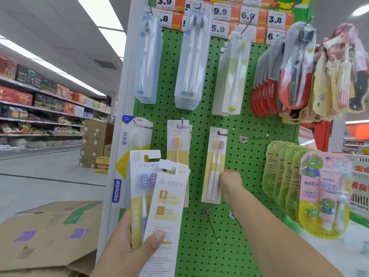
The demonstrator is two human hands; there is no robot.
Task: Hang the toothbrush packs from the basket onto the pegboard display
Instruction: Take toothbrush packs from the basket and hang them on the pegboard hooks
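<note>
A green pegboard [245, 156] stands in front of me, hung with toothbrush packs. My left hand [127, 250] grips two white-and-yellow toothbrush packs [159, 200], one facing front with purple-blue brushes, one showing its printed back. My right hand [229, 184] reaches to the board and pinches the lower right edge of an orange toothbrush pack [214, 166] that hangs from a peg. To its left hangs a single yellow-brush pack [178, 144]. An empty peg [253, 138] juts out to the right of my right hand. The basket is not in view.
Two bare hooks [211, 224] stick out low on the board. Clear packs [189, 60] and red Colgate packs [279, 86] hang above; green frog packs [311, 186] hang at right. Flattened cardboard [50, 232] lies at lower left, an aisle with shelves [40, 108] beyond.
</note>
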